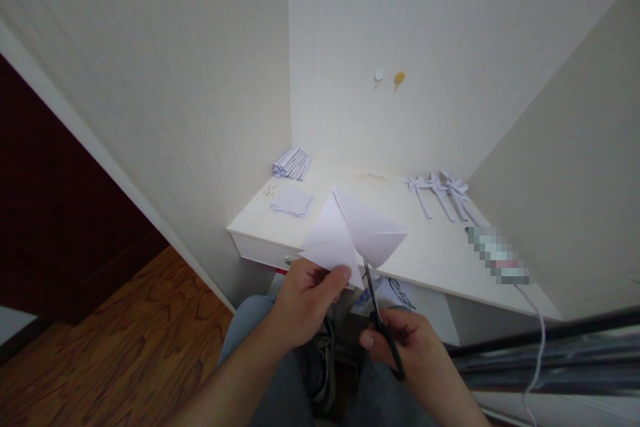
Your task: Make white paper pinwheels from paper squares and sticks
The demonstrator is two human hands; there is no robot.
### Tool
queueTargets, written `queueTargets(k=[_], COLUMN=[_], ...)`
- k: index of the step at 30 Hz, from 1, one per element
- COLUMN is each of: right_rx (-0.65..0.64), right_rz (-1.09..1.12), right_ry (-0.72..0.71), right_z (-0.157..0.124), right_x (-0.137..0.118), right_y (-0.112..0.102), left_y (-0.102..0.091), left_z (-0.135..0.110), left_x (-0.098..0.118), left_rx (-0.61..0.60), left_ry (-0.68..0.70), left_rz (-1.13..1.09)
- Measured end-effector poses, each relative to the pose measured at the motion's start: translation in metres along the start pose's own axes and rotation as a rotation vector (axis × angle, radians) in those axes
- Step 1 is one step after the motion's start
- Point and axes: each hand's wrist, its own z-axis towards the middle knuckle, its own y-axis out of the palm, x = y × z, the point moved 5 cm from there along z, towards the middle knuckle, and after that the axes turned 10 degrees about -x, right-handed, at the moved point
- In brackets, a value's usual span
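Observation:
My left hand (310, 297) pinches a white sheet of paper (330, 240) by its near edge, thumb on top. The sheet is creased, and a cut parts its near right side. In my right hand (407, 340) is a pair of black-handled scissors (373, 293), its fingers around the handles. The blades point up and away, with their tips at the paper's cut edge. Both hands are above my lap, just in front of the white desk (310, 233). Some fingers of each hand are hidden.
Several folded paper pinwheels (440, 197) lie at the desk's back right. A bundle of paper sticks (293, 163), small white bits (271, 189) and a stack of paper squares (293, 201) sit at left. A blurred-out phone-like object (495, 255) with a white cable (539, 347) lies right.

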Motion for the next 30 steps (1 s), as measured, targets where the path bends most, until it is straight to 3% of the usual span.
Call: queueTargets(k=[7,12,15,20,23,26,30], right_rx=[0.403,0.592,0.565,0.378,0.35,0.435,0.483], right_rz=[0.036,0.076,0.094,0.158,0.222,0.274,0.324], right_ry=[-0.202,-0.388,-0.444,-0.341,-0.308,-0.31,-0.36], right_z=[-0.009,-0.008,0.0,0.013,0.015,0.015,0.017], right_x=[-0.031,-0.052,-0.063,-0.071,-0.066,-0.055,-0.042], right_y=[-0.043,-0.071,-0.076,-0.064,-0.056,-0.053,-0.049], left_y=[0.004,0.004,0.001,-0.005,-0.01,-0.011,0.001], left_z=[0.002,0.002,0.002,0.008,0.013,0.018,0.019], left_x=[0.013,0.013,0.013,0.01,0.006,0.001,-0.01], left_rx=[-0.041,-0.069,-0.146,-0.276,-0.197,-0.066,-0.075], left_ry=[0.092,0.094,0.106,0.088,0.09,0.14,0.075], left_rz=[-0.055,-0.009,0.019,-0.021,-0.087,-0.16,-0.221])
